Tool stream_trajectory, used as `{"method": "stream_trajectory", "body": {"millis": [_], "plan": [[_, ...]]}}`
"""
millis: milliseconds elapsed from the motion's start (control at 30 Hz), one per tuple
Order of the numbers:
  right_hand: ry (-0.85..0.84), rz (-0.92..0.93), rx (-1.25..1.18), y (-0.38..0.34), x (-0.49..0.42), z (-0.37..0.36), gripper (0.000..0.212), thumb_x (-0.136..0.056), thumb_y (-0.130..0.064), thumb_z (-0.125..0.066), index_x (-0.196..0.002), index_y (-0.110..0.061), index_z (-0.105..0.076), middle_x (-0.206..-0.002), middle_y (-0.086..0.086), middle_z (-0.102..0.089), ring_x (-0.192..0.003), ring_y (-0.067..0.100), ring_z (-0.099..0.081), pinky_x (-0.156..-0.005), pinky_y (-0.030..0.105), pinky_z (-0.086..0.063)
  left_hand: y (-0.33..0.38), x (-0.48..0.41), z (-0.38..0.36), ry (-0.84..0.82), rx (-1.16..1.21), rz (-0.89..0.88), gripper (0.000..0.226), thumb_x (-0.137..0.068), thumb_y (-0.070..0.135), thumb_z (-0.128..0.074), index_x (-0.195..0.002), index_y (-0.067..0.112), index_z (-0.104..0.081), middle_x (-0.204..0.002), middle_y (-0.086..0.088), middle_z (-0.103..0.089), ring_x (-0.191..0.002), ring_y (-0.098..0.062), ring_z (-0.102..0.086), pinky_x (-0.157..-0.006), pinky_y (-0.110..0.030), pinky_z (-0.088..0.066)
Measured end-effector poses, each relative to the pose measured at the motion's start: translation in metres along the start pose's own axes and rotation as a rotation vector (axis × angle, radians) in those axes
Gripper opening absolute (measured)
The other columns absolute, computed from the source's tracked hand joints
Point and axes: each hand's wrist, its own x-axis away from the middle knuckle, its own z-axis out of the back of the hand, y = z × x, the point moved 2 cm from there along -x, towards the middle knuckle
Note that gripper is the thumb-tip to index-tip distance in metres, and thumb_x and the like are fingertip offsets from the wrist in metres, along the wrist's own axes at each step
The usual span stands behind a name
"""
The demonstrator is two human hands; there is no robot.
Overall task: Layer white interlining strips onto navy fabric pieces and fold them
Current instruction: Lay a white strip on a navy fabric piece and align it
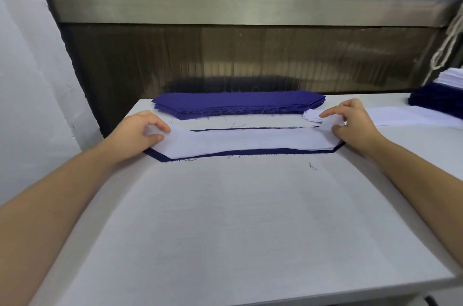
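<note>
The left hand (140,130) pinches the left end of a white interlining strip (245,141) between thumb and fingers, and the right hand (350,123) pinches its right end. The strip lies along a navy fabric piece (160,156) on the white surface (225,218). Just behind sits a stack of navy pieces (238,103), with more white strips (406,116) to the right

No text, label, number or sign can be read on the navy fabric pieces (238,103), the white strip (245,141) or the table (225,218).
</note>
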Motion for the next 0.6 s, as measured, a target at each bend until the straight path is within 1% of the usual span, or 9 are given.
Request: {"method": "stream_trajectory", "body": {"millis": [67,167,267,400,467,567,600], "plan": [[0.0,0.007,0.02,-0.0007,0.0,-0.0015,0.039,-0.082,0.013,-0.053,-0.109,-0.01,-0.067,-0.12,0.015,-0.04,-0.096,0.013,-0.038,-0.083,0.015,-0.031,-0.0006,-0.0001,-0.0002,0.005,-0.012,-0.001,0.017,-0.084,0.003,-0.066,-0.095,0.016,-0.07,-0.102,0.005,-0.057,-0.095,-0.01,-0.049,-0.09,-0.018,-0.033],[0.011,0.012,0.036,0.0004,-0.0009,-0.0016,0.037,-0.082,0.012,-0.055,-0.11,-0.008,-0.067,-0.12,0.016,-0.04,-0.096,0.014,-0.039,-0.083,0.013,-0.031,-0.0026,-0.0005,-0.0002,0.008,-0.023,0.007,0.017,-0.085,0.003,-0.065,-0.095,0.016,-0.07,-0.102,0.006,-0.056,-0.095,-0.01,-0.048,-0.09,-0.019,-0.033],[0.025,0.0,0.034,0.0013,-0.0012,0.0,0.036,-0.081,0.012,-0.058,-0.11,-0.008,-0.067,-0.121,0.017,-0.04,-0.098,0.018,-0.043,-0.084,0.017,-0.034,-0.0043,0.0,0.0004,0.012,-0.017,0.011,0.018,-0.084,0.002,-0.066,-0.095,0.017,-0.069,-0.102,0.005,-0.057,-0.095,-0.01,-0.049,-0.089,-0.019,-0.033],[0.022,0.007,0.028,0.0001,0.0008,-0.0016,0.037,-0.08,0.014,-0.057,-0.109,-0.007,-0.067,-0.123,0.017,-0.038,-0.092,0.015,-0.042,-0.084,0.017,-0.034,-0.0055,0.001,-0.0009,-0.017,-0.016,0.019,0.02,-0.084,0.002,-0.066,-0.094,0.019,-0.069,-0.103,0.005,-0.058,-0.096,-0.011,-0.049,-0.089,-0.019,-0.033],[0.023,0.004,0.019,0.0004,0.0011,-0.002,0.038,-0.08,0.015,-0.055,-0.108,-0.007,-0.067,-0.124,0.016,-0.037,-0.09,0.016,-0.045,-0.081,0.019,-0.036,-0.0058,0.0015,-0.0014,-0.037,-0.021,0.022,0.023,-0.084,-0.001,-0.064,-0.092,0.02,-0.068,-0.104,0.005,-0.058,-0.097,-0.011,-0.049,-0.089,-0.018,-0.032],[0.034,0.007,0.002,0.0015,0.0009,-0.0014,0.04,-0.079,0.019,-0.052,-0.105,-0.007,-0.066,-0.123,0.015,-0.036,-0.089,0.02,-0.048,-0.073,0.016,-0.039,-0.0045,0.0021,-0.0013,-0.034,-0.012,0.007,0.029,-0.082,-0.006,-0.061,-0.089,0.021,-0.067,-0.102,0.005,-0.058,-0.096,-0.01,-0.048,-0.086,-0.014,-0.03],[0.038,0.007,0.0,0.0016,0.001,-0.0014,0.041,-0.079,0.02,-0.051,-0.105,-0.008,-0.066,-0.123,0.014,-0.036,-0.09,0.021,-0.048,-0.073,0.018,-0.039,-0.0038,0.0021,-0.001,-0.033,-0.011,0.006,0.029,-0.082,-0.006,-0.061,-0.089,0.022,-0.067,-0.102,0.005,-0.058,-0.096,-0.01,-0.048,-0.086,-0.014,-0.031]]}}
